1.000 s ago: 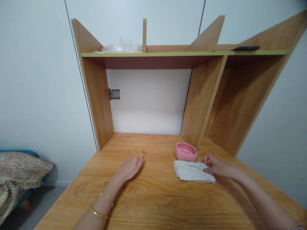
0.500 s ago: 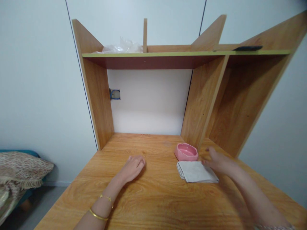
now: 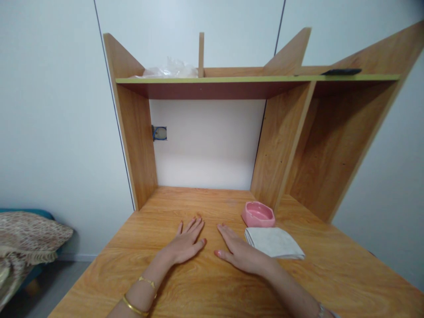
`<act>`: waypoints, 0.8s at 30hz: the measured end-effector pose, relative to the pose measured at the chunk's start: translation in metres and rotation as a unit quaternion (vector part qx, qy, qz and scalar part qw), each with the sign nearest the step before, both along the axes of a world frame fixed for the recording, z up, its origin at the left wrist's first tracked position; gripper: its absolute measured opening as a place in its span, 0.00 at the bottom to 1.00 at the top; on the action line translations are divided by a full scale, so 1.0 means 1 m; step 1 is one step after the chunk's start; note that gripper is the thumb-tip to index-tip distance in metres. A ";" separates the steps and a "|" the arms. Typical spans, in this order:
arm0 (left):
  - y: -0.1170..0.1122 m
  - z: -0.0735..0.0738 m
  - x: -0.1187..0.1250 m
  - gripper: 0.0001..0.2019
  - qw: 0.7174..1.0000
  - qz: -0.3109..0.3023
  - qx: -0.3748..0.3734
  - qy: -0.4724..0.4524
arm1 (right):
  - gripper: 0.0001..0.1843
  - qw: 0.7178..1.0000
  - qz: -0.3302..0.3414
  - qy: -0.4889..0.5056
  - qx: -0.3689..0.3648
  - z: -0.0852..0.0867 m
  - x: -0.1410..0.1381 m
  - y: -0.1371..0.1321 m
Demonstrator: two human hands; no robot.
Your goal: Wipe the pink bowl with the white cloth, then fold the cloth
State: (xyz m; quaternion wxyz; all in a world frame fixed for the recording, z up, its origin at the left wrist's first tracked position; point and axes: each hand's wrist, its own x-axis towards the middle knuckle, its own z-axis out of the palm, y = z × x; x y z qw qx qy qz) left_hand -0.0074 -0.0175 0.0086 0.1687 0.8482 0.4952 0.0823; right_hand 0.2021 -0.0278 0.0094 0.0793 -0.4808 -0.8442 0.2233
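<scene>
My left hand lies palm down on the wooden desk, fingers spread and holding nothing. Opposite it, my right hand rests over the desktop with its fingers stretched out and its thumb apart, also holding nothing. A folded pale grey cloth lies flat just to the right of my right hand, which partly overlaps its left edge in view. Directly behind the cloth stands a pink angular ceramic bowl, resembling an ashtray, upright on the desk.
A wooden shelf spans the desk's back, with upright side panels. On it lie a clear plastic bag and a flat black object. An open socket box shows in the wall. A patterned fringed cover drapes furniture at far left.
My right hand has moved left from the cloth's right side to beside my left hand. My left hand's curled fingers have spread out flat. The cloth and bowl stay put.
</scene>
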 end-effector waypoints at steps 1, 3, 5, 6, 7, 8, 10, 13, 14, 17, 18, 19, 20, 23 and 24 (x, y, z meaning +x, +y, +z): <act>-0.001 0.000 0.001 0.29 1.000 0.002 -0.006 0.003 | 0.43 1.000 0.003 -0.004 -0.005 -0.001 0.001 0.000; -0.002 0.001 0.003 0.30 1.000 0.002 -0.006 0.006 | 0.44 1.000 0.002 -0.009 -0.004 -0.001 0.001 -0.001; -0.003 0.003 0.004 0.31 1.000 0.000 0.000 0.008 | 0.45 1.000 0.001 -0.011 0.000 -0.003 0.001 -0.002; -0.003 0.003 0.004 0.32 1.000 -0.003 0.002 0.009 | 0.45 1.000 0.002 -0.013 0.002 -0.004 0.000 -0.003; -0.004 0.004 0.004 0.33 1.000 -0.005 0.002 0.013 | 0.45 1.000 0.003 -0.017 0.004 -0.005 0.000 -0.003; -0.004 0.004 0.004 0.34 1.000 -0.006 0.001 0.019 | 0.45 1.000 0.005 -0.022 0.009 -0.007 -0.001 -0.004; -0.005 0.003 0.004 0.36 0.999 -0.007 -0.007 0.037 | 0.44 0.999 0.008 -0.029 0.018 -0.010 -0.001 -0.005; -0.004 0.001 0.003 0.38 0.998 -0.007 -0.024 0.058 | 0.44 0.999 0.008 -0.028 0.026 -0.012 -0.002 -0.004; -0.003 0.000 0.003 0.38 0.998 -0.007 -0.028 0.059 | 0.44 0.999 0.007 -0.028 0.026 -0.012 -0.002 -0.004; -0.001 -0.001 0.002 0.38 0.998 -0.008 -0.029 0.056 | 0.44 0.999 0.006 -0.032 0.028 -0.011 -0.002 -0.004; -0.001 -0.002 0.002 0.38 0.998 -0.007 -0.027 0.055 | 0.43 0.999 0.006 -0.034 0.028 -0.010 -0.002 -0.003; -0.001 -0.002 0.002 0.38 0.998 -0.007 -0.025 0.054 | 0.43 0.999 0.006 -0.036 0.029 -0.010 -0.002 -0.003; 0.000 -0.002 0.002 0.38 0.998 -0.007 -0.024 0.054 | 0.43 0.999 0.007 -0.038 0.029 -0.010 -0.002 -0.003; 0.000 -0.002 0.002 0.38 0.998 -0.006 -0.022 0.053 | 0.43 0.999 0.008 -0.041 0.032 -0.009 -0.002 -0.004; -0.001 -0.002 0.002 0.38 0.998 -0.005 -0.022 0.053 | 0.43 0.999 0.007 -0.040 0.033 -0.009 -0.002 -0.004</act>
